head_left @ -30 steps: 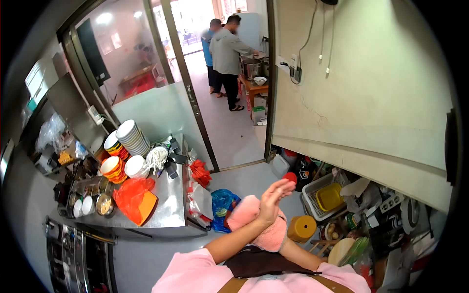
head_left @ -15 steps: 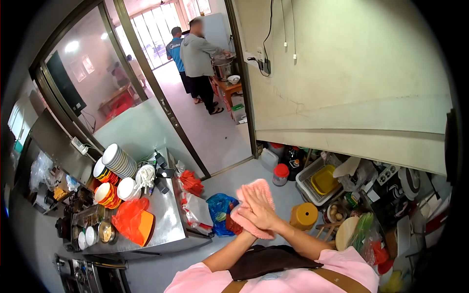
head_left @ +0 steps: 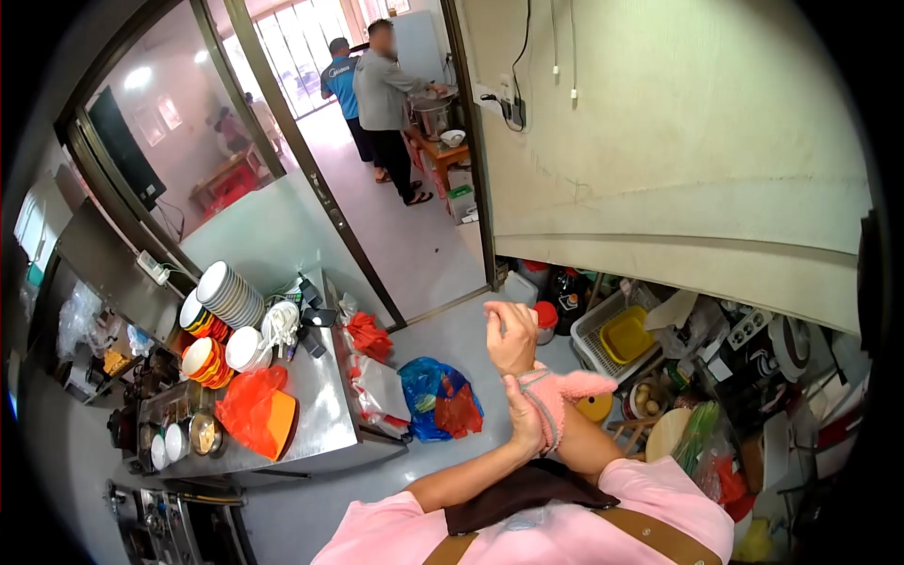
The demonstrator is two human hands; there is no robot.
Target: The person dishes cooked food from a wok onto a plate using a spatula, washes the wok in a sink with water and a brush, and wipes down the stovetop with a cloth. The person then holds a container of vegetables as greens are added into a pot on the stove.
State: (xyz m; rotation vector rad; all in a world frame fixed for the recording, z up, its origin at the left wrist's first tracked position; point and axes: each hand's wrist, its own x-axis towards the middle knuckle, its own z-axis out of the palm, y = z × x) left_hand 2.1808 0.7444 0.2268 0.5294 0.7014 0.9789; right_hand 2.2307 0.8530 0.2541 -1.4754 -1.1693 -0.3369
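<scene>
My left hand (head_left: 524, 416) grips a pink towel (head_left: 557, 400) with a grey edge and presses it round my right forearm, just below the wrist. One end of the towel sticks out to the right. My right hand (head_left: 511, 341) is raised above it with the fingers curled in, and nothing shows in them.
A steel table (head_left: 325, 414) at left bears stacked bowls (head_left: 231, 297) and a red plastic bag (head_left: 252, 405). Plastic bags (head_left: 438, 400) lie on the floor. Crates, a yellow basin (head_left: 626, 336) and vegetables crowd the right. Two people (head_left: 381, 89) stand beyond the doorway.
The towel has gone from between my two hands to round my right forearm, held by my left hand. My right hand has come out of it and risen.
</scene>
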